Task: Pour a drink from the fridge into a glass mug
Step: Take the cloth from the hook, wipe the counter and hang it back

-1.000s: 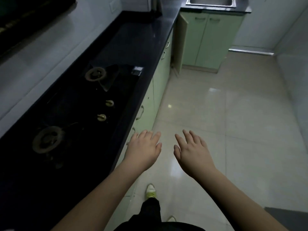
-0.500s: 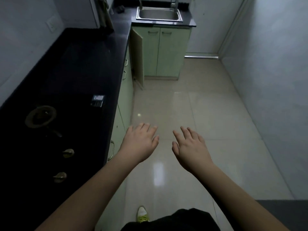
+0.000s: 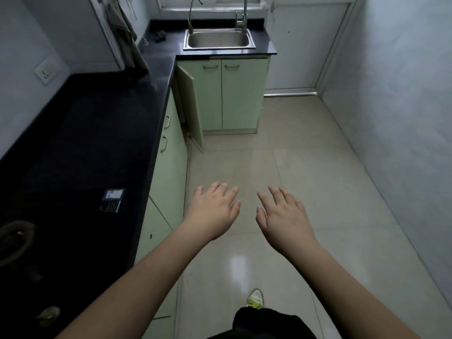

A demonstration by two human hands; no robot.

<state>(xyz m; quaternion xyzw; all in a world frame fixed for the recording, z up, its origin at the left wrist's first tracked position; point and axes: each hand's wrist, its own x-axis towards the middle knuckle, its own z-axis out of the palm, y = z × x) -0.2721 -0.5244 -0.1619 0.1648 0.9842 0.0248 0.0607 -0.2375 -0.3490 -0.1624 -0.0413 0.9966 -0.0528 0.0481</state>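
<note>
- The person is standing in a narrow, dim kitchen with both arms held out over the floor tiles (image 3: 305, 182), palms down.
- The left hand (image 3: 212, 211) is hanging with fingers spread and relaxed, holding nothing; the right hand (image 3: 283, 216) is doing the same just beside it, the two apart.
- Neither the fridge, the drink nor the glass mug is showing anywhere in this view, so I cannot say where they are standing.
- Judging ahead: a glass mug is going to be stiff, breakable and smooth, so its handle looks like the sensible place to take it; a chilled drink container may be damp and slippery, and a full wrap around its body would seem wisest.
- On the left, the black countertop (image 3: 97, 133) is running from near to far, with a small dark packet (image 3: 113, 200) lying near its front edge and a gas burner ring (image 3: 14, 241) at the near left.
- At the far end a steel sink (image 3: 219, 40) is sitting in the counter above pale green cupboards (image 3: 234, 96).
- One cupboard door (image 3: 189, 106) is standing ajar, jutting into the walkway: a corner to watch.
- The floor is lying open between the cabinets and the right wall (image 3: 391, 94), giving room to walk forward.
</note>
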